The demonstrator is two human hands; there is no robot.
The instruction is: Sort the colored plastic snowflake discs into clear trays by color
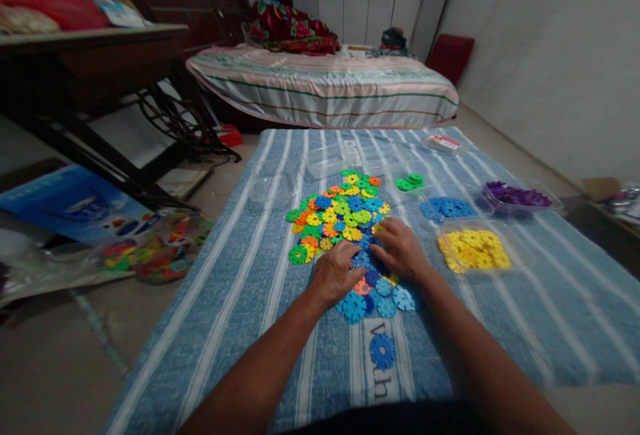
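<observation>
A mixed pile of notched plastic discs [341,208], in green, yellow, orange and blue, lies on the striped cloth. My left hand [336,274] rests at the pile's near side, thumb and forefinger apart around blue discs. Opposite it, my right hand [400,247] touches the pile's right edge with its fingers spread. Between and below the hands are more blue discs [355,306] and an orange one [362,286]. One blue disc [383,352] lies alone closer to me. I see no disc held clearly in either hand; some fingertips are hidden among the discs.
To the right stand clear boxes of yellow discs [475,248], blue discs [448,208], purple discs [517,194] and green discs [410,182]. Further transparent containers [273,188] stand behind the pile. A sewing machine table [95,55] is at left, a bed [325,88] beyond.
</observation>
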